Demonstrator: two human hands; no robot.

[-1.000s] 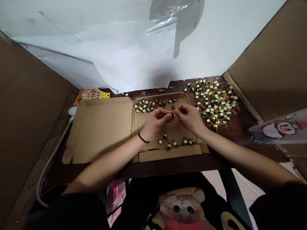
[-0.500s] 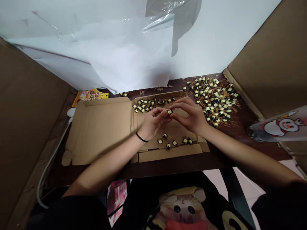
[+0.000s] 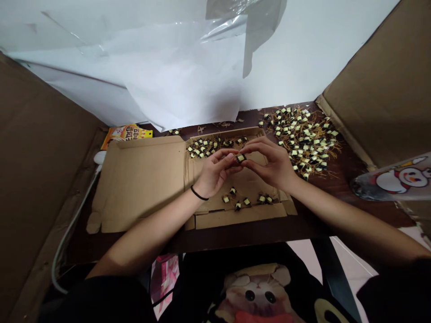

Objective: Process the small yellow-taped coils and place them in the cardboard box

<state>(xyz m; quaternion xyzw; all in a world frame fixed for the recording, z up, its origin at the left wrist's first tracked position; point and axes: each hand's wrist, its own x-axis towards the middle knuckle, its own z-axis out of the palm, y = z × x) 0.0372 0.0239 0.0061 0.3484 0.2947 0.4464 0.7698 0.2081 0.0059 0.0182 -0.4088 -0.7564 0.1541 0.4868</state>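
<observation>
Between both hands, above an open cardboard box [image 3: 208, 220], is a small transformer [image 3: 240, 158] with a pale yellow top and black sides. My left hand [image 3: 215, 172] pinches its left side between thumb and fingers; a black band circles that wrist. On the opposite side, the thumb and fingertips of my right hand [image 3: 271, 162] close on the same piece. Its leads are too small to make out. Several like transformers [image 3: 238, 205] lie loose near the box's front edge, and a cluster of them [image 3: 205, 147] fills the back left of the box.
A large heap of the same transformers [image 3: 306, 139], with thin copper-coloured wires, lies right of the box. The box lid [image 3: 141, 179] is folded out leftward. A yellow-orange packet [image 3: 128, 133], a white cable [image 3: 72, 224] and a clear snowman-printed container [image 3: 397, 179] stand around. Cardboard walls [image 3: 384, 85] flank the table.
The transformer has turned slightly in my fingers and shows more of its black side. Both hands keep nearly the same place; the view has shifted a little.
</observation>
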